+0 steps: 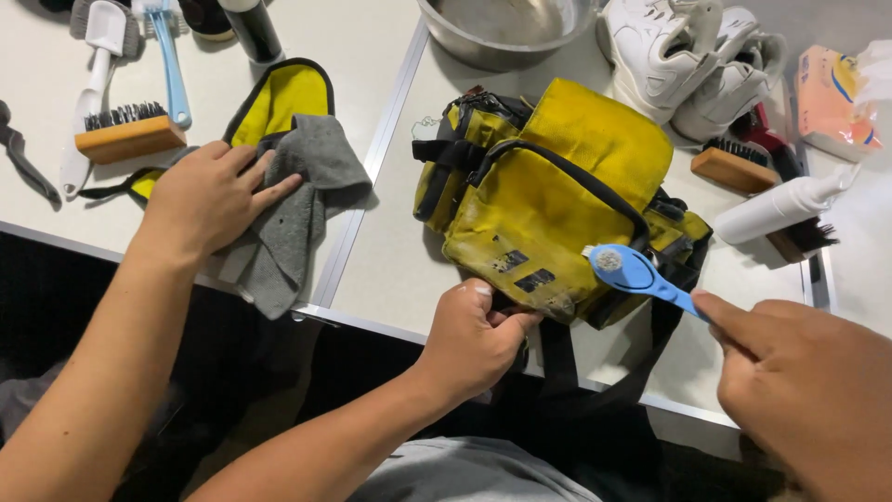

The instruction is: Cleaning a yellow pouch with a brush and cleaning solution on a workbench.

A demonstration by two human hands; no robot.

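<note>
A yellow bag with black trim and straps (548, 200) lies on the white table, scuffed and dirty on its front. My left hand (474, 339) grips the bag's lower edge at the table's near side. My right hand (799, 372) pinches the handle of a small blue brush (641, 274). The brush's round head rests against the bag's lower right corner. Another person's hand (209, 195) comes in from the lower left and lies flat on a grey cloth (297, 200). The cloth covers part of a yellow, black-edged pouch (283, 93).
A metal bowl (506, 33) stands behind the bag, with white sneakers (688, 56) to its right. Wooden brushes (130, 135) (734, 167), a white bottle (780, 204), a tissue pack (832, 98), and white (93, 84) and blue (170, 56) handled brushes lie around. The table's metal edge (372, 321) runs close to me.
</note>
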